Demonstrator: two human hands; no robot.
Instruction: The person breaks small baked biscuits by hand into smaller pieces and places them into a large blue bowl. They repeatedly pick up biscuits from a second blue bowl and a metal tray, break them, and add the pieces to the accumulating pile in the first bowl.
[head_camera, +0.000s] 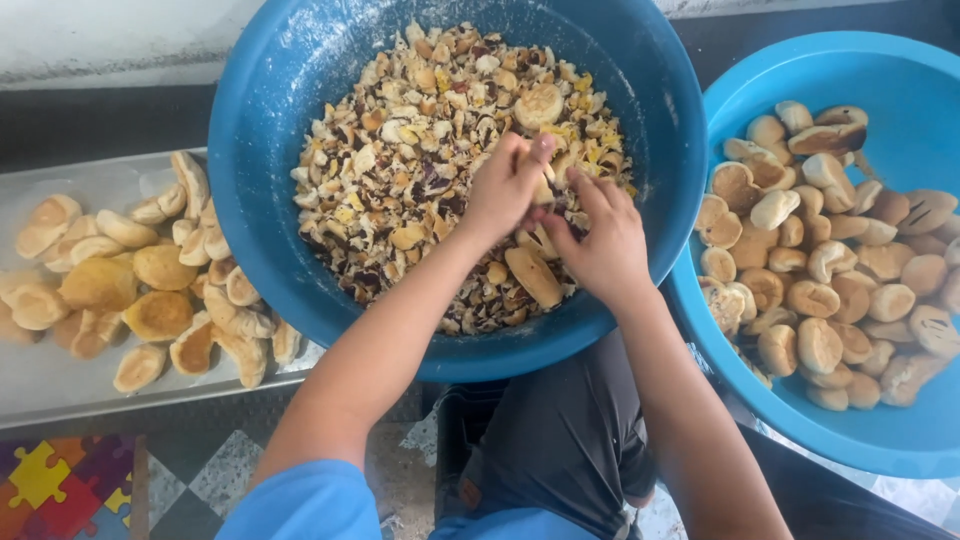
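A big dark blue basin (270, 120) sits in front of me, filled with torn bread pieces (400, 170) in tan, white and dark brown. Over its right half my left hand (505, 185) and my right hand (600, 235) meet, both gripping one small piece of bread (543, 190) between the fingers. A whole round bun (538, 104) lies on the crumbs just behind the hands, and an oval bun (532, 276) lies just in front of them.
A lighter blue basin (900, 80) at the right holds several whole small buns (820, 260). At the left a metal tray (60, 380) carries more flat buns (150, 280). A puzzle-pattern mat (60, 485) and tiled floor lie below.
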